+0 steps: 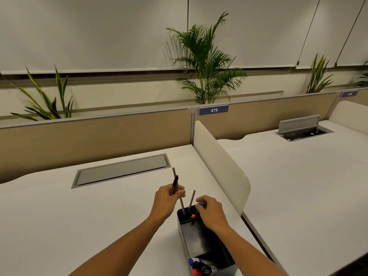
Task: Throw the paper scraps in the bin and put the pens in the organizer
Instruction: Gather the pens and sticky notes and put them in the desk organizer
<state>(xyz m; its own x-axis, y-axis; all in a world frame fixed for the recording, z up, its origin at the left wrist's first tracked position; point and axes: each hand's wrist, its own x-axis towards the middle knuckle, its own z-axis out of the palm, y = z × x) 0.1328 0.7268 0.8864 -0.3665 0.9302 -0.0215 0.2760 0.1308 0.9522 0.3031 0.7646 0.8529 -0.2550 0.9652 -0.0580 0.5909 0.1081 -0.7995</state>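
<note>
organizer (201, 242) near end cut off, markers (199, 264) half hidden

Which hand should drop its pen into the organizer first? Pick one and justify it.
Right. The right hand is already over the organizer, its blue pen pointing inside; the left hand holds its dark pens beside the far end.

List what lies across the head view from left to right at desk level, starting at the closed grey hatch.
Closed grey hatch → left hand gripping dark pens → right hand at the black organizer → white divider panel → open hatch on the neighbouring desk.
</note>
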